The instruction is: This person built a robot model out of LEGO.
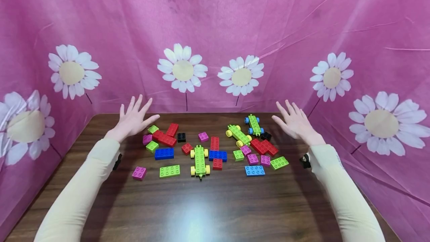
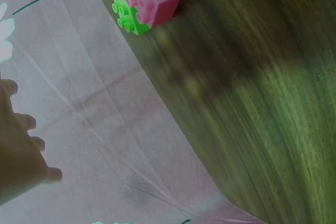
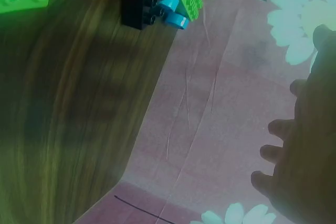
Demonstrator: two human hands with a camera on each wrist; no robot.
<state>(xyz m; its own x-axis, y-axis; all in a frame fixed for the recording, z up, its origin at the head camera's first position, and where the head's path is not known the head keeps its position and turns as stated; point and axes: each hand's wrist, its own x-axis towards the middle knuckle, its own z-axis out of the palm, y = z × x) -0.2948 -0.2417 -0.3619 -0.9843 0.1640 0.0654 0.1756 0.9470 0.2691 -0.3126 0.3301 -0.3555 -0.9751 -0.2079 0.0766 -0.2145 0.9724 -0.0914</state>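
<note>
My left hand (image 1: 131,119) hovers over the table's far left part with fingers spread, holding nothing. Nearest to it are a small green brick (image 1: 153,129), a magenta brick (image 1: 147,139) and long red bricks (image 1: 164,138). On the far right, my right hand (image 1: 293,120) is likewise spread and holds nothing. Close to that hand lie a black brick (image 1: 266,136) and a green wheeled base with blue wheels (image 1: 254,125). Both wrist views show the fingers (image 2: 26,121) (image 3: 278,129) stretched out against the cloth, apart from the bricks.
Two green wheeled bases with yellow wheels (image 1: 200,161) (image 1: 239,135) lie mid-table. Around them are a dark blue brick (image 1: 164,154), a light blue brick (image 1: 254,171), a green brick (image 1: 169,171) and several others. Pink daisy cloth (image 1: 215,18) surrounds the wooden table (image 1: 151,212).
</note>
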